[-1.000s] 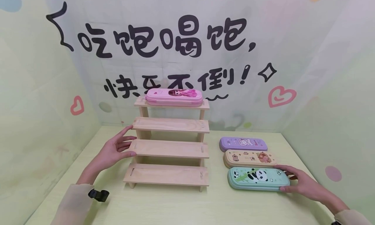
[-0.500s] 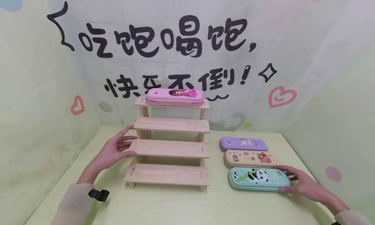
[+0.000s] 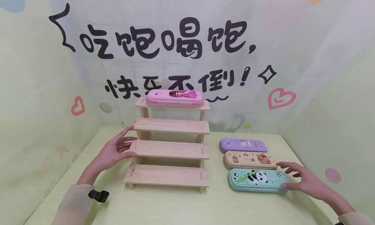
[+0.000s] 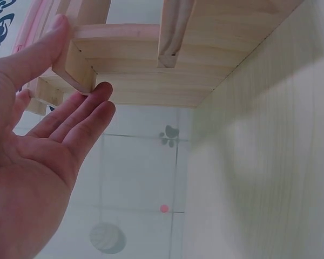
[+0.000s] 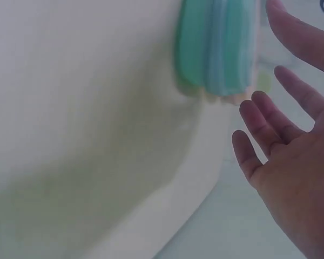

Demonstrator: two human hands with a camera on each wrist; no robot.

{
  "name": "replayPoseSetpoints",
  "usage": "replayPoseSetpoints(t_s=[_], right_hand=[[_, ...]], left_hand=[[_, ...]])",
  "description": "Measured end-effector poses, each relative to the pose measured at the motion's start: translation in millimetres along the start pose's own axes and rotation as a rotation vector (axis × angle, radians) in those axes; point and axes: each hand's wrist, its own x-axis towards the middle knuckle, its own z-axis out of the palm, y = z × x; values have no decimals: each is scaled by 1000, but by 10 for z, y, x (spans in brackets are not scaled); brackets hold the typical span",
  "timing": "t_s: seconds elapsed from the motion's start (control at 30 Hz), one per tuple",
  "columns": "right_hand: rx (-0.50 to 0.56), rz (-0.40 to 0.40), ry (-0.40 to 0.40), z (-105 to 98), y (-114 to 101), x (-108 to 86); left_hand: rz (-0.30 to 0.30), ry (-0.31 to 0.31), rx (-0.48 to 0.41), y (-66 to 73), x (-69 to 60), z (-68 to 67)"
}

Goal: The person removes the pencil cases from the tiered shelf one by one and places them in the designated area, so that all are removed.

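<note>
A four-step wooden display stand (image 3: 170,148) stands on the table. My left hand (image 3: 112,151) holds its left side, thumb and fingers about the end of one step; in the left wrist view the fingertips (image 4: 103,91) touch the wood. On the top step lies a pink pencil case (image 3: 174,98) with a doll picture. At the right, my right hand (image 3: 307,182) is spread beside a mint-green panda pencil case (image 3: 255,180). In the right wrist view a gap shows between its fingers and that case, and nothing lies in the hand.
Behind the green case lie a cream pencil case (image 3: 249,160) and a purple pencil case (image 3: 243,145), lined up in a column right of the stand. A printed cloth backdrop (image 3: 187,65) closes off the table's back, with more cloth at both sides.
My right hand has drawn back to the right and let go of the green pencil case, its fingers spreading. The left hand and the stand have not moved.
</note>
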Motion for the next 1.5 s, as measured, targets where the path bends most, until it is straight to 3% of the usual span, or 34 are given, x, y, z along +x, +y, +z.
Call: replayPoseSetpoints(t_s=[0.33,0.7,0.97,1.17,1.5], right_hand=[[-40,8,18,-66,-428,420],[6,-5,-53,72,-846,1049],[92,-48,-68,163,-1107,1658],[150,-30,-78,226,-1361,2186],[162,-48,-16,349,-1833,2941]], left_hand=[[1,8,-19,-21,-12,24],[-20,2,-17,-32,-52,28],[8,4,-34,-9,-29,-4],[2,8,-34,31,-3,3],[-9,8,-36,28,1,12]])
